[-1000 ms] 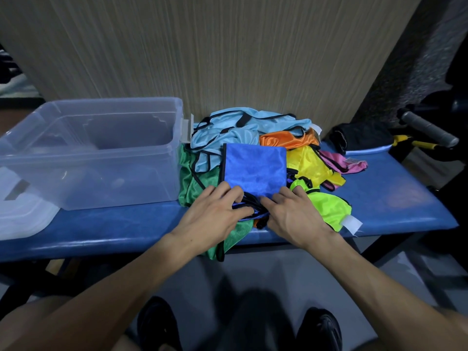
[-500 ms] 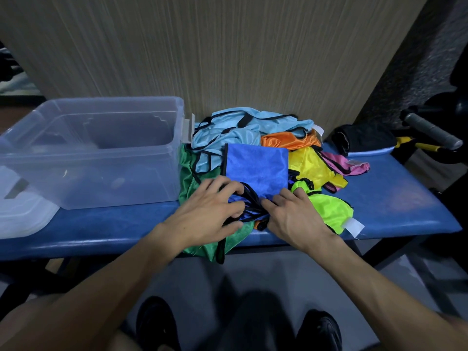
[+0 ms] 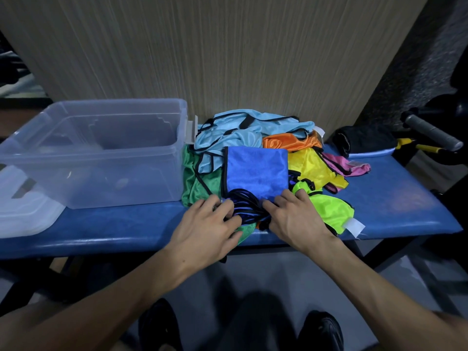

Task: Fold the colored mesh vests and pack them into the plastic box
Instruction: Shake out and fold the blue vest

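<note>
Blue vest half folded on top of the pile, both hands gathering its near end

The blue vest (image 3: 255, 171) lies on the heap of colored vests (image 3: 298, 163) on the blue bench (image 3: 395, 201), just right of the plastic box (image 3: 162, 178). It looks light, limp and slippery, so it is best taken at the black-bound edges. The left hand (image 3: 205, 231) and right hand (image 3: 296, 219) curl their fingers round the bunched black straps (image 3: 247, 207)

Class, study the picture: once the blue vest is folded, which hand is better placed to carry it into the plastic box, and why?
Probably the left hand: it rests on the blue vest on the side nearer the plastic box, which stands to its left.
</note>
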Motion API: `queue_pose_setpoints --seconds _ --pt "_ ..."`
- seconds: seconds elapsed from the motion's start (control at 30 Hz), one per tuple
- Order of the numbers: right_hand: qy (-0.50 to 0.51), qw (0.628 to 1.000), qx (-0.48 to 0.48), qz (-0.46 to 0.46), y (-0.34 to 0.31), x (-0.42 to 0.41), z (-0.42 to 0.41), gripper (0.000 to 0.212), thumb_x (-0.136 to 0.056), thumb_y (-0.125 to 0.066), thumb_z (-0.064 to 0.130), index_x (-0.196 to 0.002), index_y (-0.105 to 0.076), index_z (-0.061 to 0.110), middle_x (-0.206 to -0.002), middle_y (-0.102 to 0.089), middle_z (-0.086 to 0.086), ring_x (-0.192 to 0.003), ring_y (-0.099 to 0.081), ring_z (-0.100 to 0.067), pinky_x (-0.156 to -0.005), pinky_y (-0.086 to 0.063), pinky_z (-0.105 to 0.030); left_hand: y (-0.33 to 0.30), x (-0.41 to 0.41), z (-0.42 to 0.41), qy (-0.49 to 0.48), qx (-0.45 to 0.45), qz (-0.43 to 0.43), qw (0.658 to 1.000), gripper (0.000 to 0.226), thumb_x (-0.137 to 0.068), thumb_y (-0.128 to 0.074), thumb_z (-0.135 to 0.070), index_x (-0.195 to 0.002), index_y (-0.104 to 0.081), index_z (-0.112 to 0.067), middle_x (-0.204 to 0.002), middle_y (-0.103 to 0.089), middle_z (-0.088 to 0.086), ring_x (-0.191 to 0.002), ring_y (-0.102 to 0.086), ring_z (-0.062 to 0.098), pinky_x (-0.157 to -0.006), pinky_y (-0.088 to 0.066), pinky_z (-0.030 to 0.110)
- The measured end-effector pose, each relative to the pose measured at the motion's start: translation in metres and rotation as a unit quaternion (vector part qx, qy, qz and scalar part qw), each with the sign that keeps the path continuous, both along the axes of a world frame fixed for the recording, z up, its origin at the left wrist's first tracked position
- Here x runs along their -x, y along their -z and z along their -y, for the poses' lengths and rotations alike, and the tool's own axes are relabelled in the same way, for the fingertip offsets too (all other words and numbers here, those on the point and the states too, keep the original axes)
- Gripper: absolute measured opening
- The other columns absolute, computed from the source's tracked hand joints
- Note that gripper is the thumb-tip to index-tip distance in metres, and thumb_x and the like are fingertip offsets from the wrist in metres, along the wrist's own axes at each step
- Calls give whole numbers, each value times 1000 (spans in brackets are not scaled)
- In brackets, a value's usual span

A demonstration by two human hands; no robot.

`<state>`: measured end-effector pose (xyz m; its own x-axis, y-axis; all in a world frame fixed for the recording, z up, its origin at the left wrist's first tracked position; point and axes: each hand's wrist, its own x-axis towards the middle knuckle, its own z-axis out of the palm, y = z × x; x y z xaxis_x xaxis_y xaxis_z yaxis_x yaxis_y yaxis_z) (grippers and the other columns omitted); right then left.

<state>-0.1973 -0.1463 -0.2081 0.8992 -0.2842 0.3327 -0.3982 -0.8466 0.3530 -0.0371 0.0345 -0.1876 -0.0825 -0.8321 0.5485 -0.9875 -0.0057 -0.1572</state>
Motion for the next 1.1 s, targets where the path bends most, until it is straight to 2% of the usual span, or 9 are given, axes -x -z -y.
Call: queue_pose_setpoints --seconds 0.17,0.27,0.4,0.47,0.6,0.67,0.83,0.97,1.1 --pt "10 1000 -3 -8 2 -1 -2 48 -67 -75 24 -113 -71 14 -71 -63 -6 -75 -57 -30 -73 -30 -42 7 10 -13 51 3 53 997 21 -101 -56 -34 -88 -65 -20 -93 -62 -3 -87 -59 25 -72 -47 39" --pt "12 1000 -3 -8 1 0 -2 49 -66 -77 25 -113 -71 14 -72 -64 -7 -75 -56 -30 -74 -31 -42 10 12 -17 42 2 13 999 24 -94 -63 -41 -106 -68 -21 -103 -63 -2 -96 -59 27 -82 -48 41" --pt "15 1000 -7 -14 2 -2 -4 47 -67 -77 23 -112 -72 14 -72 -64 -7 -76 -55 -30 -73 -37 -43 5 6 -20 -127 -59 -191 972 92 -69 -68 -76 -141 -44 -25 -134 -47 -3 -118 -48 23 -98 -46 40" --pt "15 1000 -4 -11 2 -2 -4 46 -68 -76 24 -112 -71 14 -73 -64 -7 -77 -55 -30 -73 -37 -44 6 5 -17 -180 -119 -222 951 109 -62 -63 -86 -148 -30 -27 -136 -44 -5 -120 -47 19 -100 -44 38" --pt "14 1000 -7 -3 1 0 -6 39 -82 -55 35 -113 -69 15 -76 -65 -5 -79 -55 -29 -76 -34 -43 12 12 -11 -163 -116 -243 949 93 -68 -75 -70 -140 -35 -28 -126 -56 -8 -118 -56 18 -97 -41 33" --pt "26 999 -24 -4 0 0 -9 49 -89 -41 49 -114 -68 16 -77 -66 -5 -81 -56 -29 -78 -35 -43 15 16 -10 -139 -102 -258 951 89 -69 -80 -62 -139 -39 -27 -121 -58 -7 -113 -59 19 -94 -43 33" --pt "43 999 -31 11 0 -3 -16 66 -86 -39 67 -112 -70 15 -75 -67 -8 -81 -58 -31 -79 -35 -47 21 28 -1 -112 -104 -257 954 85 -71 -79 -59 -136 -33 -31 -119 -55 -8 -106 -64 19 -86 -50 36" --pt "45 999 -26 15 0 -3 -18 66 -85 -38 66 -113 -70 16 -73 -66 -9 -79 -58 -31 -77 -39 -46 20 34 6 -126 -87 -210 966 61 -78 -72 -48 -127 -40 -30 -111 -56 -8 -80 -68 24 -65 -50 35" --pt "38 999 -9 24 -1 -1 -19 71 -88 -39 67 -142 -57 24 -72 -63 -9 -75 -57 -30 -74 -40 -46 11 33 1 -86 -80 -252 961 41 -86 -56 -30 -124 -41 -30 -113 -55 -8 -82 -66 28 -64 -53 41"
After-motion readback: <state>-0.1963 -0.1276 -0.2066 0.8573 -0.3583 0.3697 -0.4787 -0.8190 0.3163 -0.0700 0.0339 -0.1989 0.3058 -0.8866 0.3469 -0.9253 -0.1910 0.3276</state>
